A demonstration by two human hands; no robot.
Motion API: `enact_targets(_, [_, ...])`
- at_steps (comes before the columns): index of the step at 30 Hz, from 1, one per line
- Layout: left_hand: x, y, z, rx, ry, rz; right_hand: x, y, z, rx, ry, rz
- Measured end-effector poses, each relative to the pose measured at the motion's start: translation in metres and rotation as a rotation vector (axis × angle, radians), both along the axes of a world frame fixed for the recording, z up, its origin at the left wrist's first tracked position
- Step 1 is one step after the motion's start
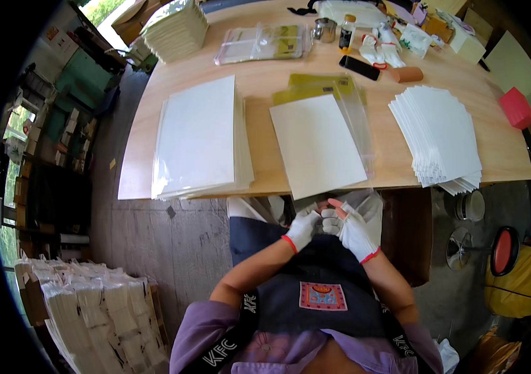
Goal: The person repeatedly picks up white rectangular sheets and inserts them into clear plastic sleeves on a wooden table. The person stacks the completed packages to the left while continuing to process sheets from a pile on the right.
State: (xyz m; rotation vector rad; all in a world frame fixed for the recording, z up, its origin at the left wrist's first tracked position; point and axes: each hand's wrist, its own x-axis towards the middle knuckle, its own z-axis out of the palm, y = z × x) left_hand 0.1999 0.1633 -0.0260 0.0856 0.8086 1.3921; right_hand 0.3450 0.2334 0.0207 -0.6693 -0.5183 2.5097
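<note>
My left hand (303, 228) and my right hand (356, 232) meet just below the table's front edge, in white gloves with red cuffs and some bare fingertips. Their fingers are bent inward. A clear plastic bag (365, 201) shows at my right hand's fingers; what the left fingers pinch is too small to make out. Straight ahead, a white sheet (320, 144) lies tilted over clear sleeves and olive-yellow printed sheets (308, 88), its near corner past the edge. On the left sits a stack of white sheets in clear sleeves (198, 140); fanned white sheets (438, 134) lie right.
Along the table's (137, 143) far side are a tall paper stack (176, 30), a pile of clear packets (264, 43), a metal cup (324, 30), a bottle (347, 33), a black phone (359, 67) and a brown cylinder (407, 74). Bundled paper (94, 308) stands on the floor, lower left.
</note>
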Motion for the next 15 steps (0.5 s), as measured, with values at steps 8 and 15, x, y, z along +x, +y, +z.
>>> enact_targets(8, [-0.055,-0.027,0.03,-0.154,0.527,0.075,-0.057,0.008,0.03,1.81,-0.878,0.212])
enact_targets(15, [-0.072,-0.031,0.023,-0.134,0.461,-0.028,-0.086,0.009,0.02,2.205,-0.995,0.431])
